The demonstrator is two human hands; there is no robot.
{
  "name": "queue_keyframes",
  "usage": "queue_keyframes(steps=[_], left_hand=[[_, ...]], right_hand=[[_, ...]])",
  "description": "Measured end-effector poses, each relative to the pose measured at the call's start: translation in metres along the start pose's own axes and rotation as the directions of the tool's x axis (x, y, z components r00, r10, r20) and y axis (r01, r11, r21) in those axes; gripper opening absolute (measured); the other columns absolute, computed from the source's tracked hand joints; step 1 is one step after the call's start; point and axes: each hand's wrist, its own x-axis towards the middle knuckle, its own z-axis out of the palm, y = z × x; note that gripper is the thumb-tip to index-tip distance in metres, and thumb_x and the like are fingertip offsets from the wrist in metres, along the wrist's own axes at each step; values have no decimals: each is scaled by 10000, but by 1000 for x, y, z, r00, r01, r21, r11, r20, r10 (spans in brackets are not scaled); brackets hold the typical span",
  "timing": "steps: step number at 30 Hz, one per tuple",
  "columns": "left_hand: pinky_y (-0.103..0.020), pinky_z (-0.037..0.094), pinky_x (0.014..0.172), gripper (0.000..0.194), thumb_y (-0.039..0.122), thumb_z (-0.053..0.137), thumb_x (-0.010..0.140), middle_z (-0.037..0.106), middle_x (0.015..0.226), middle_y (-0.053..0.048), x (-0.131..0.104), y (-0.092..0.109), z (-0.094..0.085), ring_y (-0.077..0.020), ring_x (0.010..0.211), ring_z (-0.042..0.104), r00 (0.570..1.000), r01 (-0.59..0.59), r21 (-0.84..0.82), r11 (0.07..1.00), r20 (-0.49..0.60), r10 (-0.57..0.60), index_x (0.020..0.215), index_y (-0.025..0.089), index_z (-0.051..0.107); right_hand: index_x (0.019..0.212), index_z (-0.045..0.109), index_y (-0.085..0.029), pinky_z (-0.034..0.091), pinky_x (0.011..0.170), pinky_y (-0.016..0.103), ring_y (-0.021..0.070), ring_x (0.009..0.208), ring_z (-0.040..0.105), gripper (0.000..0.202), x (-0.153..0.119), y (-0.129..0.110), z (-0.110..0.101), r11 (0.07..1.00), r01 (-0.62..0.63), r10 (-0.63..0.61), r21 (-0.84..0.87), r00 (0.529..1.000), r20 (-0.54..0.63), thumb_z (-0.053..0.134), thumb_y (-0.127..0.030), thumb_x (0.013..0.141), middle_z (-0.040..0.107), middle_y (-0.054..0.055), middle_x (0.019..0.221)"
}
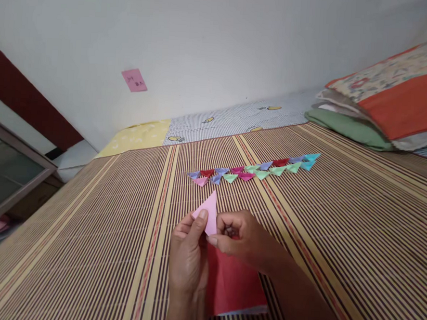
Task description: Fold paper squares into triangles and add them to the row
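A folded triangle of pink paper (211,209) is pinched in my left hand (189,252), its thumb lying flat over the front. From the other side, my right hand (243,236) has thumb and curled fingers closed on the triangle's lower right corner. Under both hands lies a stack of paper sheets (236,287), red on top, with a pale edge showing at the bottom. Beyond them, two slanting rows of small folded paper triangles (245,176) in pink, red, green, purple and blue rest on the striped mat.
The striped bamboo mat (97,230) covers the surface up to the white wall. Folded bedding (401,104) is piled at the far right. A pink note (134,80) is stuck to the wall, and a glass-fronted cabinet (10,167) stands at left.
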Motion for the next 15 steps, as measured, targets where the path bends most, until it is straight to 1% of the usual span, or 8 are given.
queue_keyframes(steps=[2, 3, 4, 6, 8, 12, 15], left_hand=[[-229, 500, 586, 321, 325, 919, 635, 670, 645, -8, -1, -1, -3, -134, 598, 634, 999, -39, 83, 996, -1, 39, 791, 127, 720], [-220, 487, 579, 299, 340, 896, 680, 657, 645, 0, -2, -1, -5, -123, 594, 617, 998, -66, 136, 988, 5, 66, 795, 133, 714], [-212, 473, 574, 275, 348, 869, 725, 644, 647, 7, -3, -1, -6, -113, 591, 598, 995, -95, 193, 976, 22, 93, 796, 138, 707], [-203, 455, 572, 238, 349, 817, 795, 623, 658, 17, -5, -2, -7, -100, 595, 561, 986, -157, 282, 947, 92, 136, 788, 149, 689], [-202, 445, 572, 236, 348, 783, 830, 603, 658, 23, -7, -2, -6, -98, 602, 530, 974, -202, 323, 925, 162, 156, 756, 159, 662], [-208, 424, 571, 244, 345, 746, 859, 576, 665, 26, -11, -4, -1, -102, 610, 494, 967, -214, 351, 912, 209, 147, 732, 168, 636], [-208, 389, 567, 241, 331, 735, 867, 545, 667, 29, -14, -5, 1, -97, 610, 456, 961, -222, 384, 896, 242, 134, 727, 165, 628]], right_hand=[[607, 544, -178, 295, 507, 232, 89, 544, 406, 222, -2, 1, -7, 1000, -4, 4, -10, 999, 47, 696, -212, 765, 479, -53, 573], [636, 569, -175, 314, 518, 233, 94, 555, 429, 211, -3, 1, -10, 1000, -2, 2, 0, 999, 53, 700, -241, 788, 504, -46, 588], [665, 585, -174, 333, 530, 235, 98, 565, 450, 213, -3, 1, -13, 1000, 9, -9, 16, 999, 35, 698, -275, 814, 522, -41, 602], [693, 574, -179, 352, 541, 236, 100, 567, 461, 253, -1, 2, -16, 997, 52, -47, 61, 996, -81, 683, -335, 859, 525, -43, 607], [695, 542, -187, 360, 538, 230, 96, 561, 457, 282, 1, 1, -14, 990, 101, -78, 103, 975, -206, 687, -356, 869, 511, -51, 608], [704, 552, -184, 363, 519, 219, 93, 562, 450, 258, 4, 0, -5, 974, 158, -97, 165, 941, -325, 702, -326, 857, 490, -54, 624], [690, 570, -180, 349, 502, 209, 84, 548, 422, 241, 2, -3, -6, 964, 201, -113, 174, 903, -415, 741, -290, 818, 476, -63, 610]])
